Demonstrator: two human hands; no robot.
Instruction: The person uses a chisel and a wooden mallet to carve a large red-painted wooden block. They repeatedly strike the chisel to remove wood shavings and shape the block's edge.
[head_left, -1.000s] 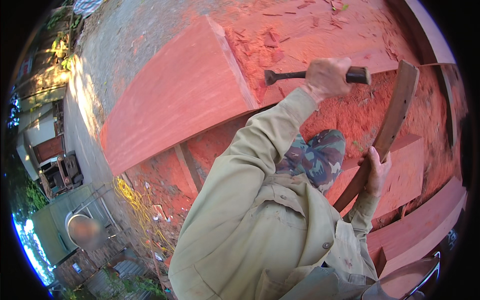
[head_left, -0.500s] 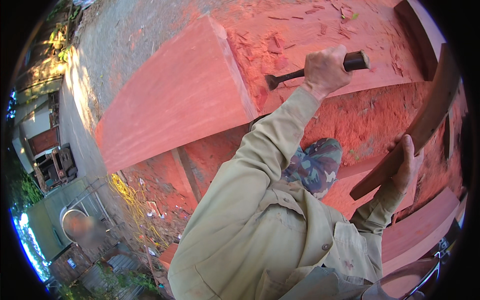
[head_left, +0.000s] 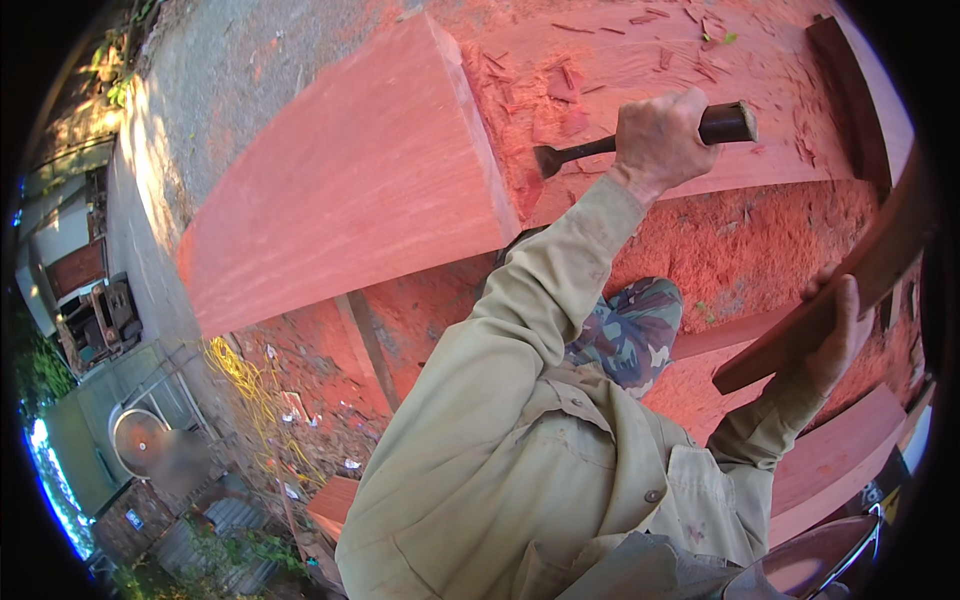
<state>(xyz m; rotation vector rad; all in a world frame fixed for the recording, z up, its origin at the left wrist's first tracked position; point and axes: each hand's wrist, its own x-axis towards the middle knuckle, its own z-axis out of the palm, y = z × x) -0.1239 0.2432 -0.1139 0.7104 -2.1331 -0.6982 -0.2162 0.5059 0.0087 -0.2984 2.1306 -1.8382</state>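
My left hand (head_left: pixel 662 140) is closed round a chisel (head_left: pixel 728 122) with a dark handle and a flared metal blade. The blade's edge rests on the reddish timber (head_left: pixel 690 60), beside the raised end of its thick, smooth block (head_left: pixel 350 170). Lower at the right, my right hand (head_left: pixel 838 335) grips a long, dark, curved piece of wood (head_left: pixel 800 340), held apart from the chisel. Its upper end runs into the dark rim of the view.
Wood chips (head_left: pixel 700 65) and red dust lie round the chisel. Another dark wooden piece (head_left: pixel 850 100) stands across the timber at the upper right. More boards (head_left: pixel 840 450) lie at the lower right. A tangle of yellow cord (head_left: pixel 235 370) is on the ground at left.
The curved piece of wood and my right hand have shifted a little to the right. The chisel stays at the same spot on the timber; the whole view has tilted slightly.
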